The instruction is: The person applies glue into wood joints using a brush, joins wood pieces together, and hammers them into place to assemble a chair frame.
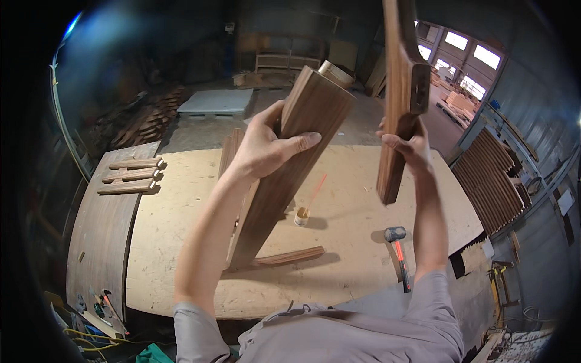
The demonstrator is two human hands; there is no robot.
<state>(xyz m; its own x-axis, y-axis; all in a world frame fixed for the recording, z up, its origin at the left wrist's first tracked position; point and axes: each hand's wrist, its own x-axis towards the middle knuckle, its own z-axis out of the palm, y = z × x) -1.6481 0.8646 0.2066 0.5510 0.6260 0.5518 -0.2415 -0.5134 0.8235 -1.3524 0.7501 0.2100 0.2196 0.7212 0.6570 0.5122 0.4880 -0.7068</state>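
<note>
My left hand [266, 142] grips a wide dark-brown wooden board [287, 175]. The board leans upward with a tenon at its upper end, and its lower end comes down to the worktable [357, 272]. Raised at the right, my right hand [410, 145] is closed around a curved wooden chair leg [399, 78], which has a slot in its side face. Board and leg are apart. Below them on the table are a small cup [301, 218] with an orange-handled brush [316, 190], a narrow wooden rail [299, 256] and a rubber mallet [397, 242].
Three short wooden pieces [128, 175] lie on a dark side panel [100, 230] at left. More wood parts stand behind my left forearm. Hand tools [106, 305] sit at lower left. Stacked brown slats [490, 178] lean beyond the table's right edge; a pale pallet load [216, 101] is behind.
</note>
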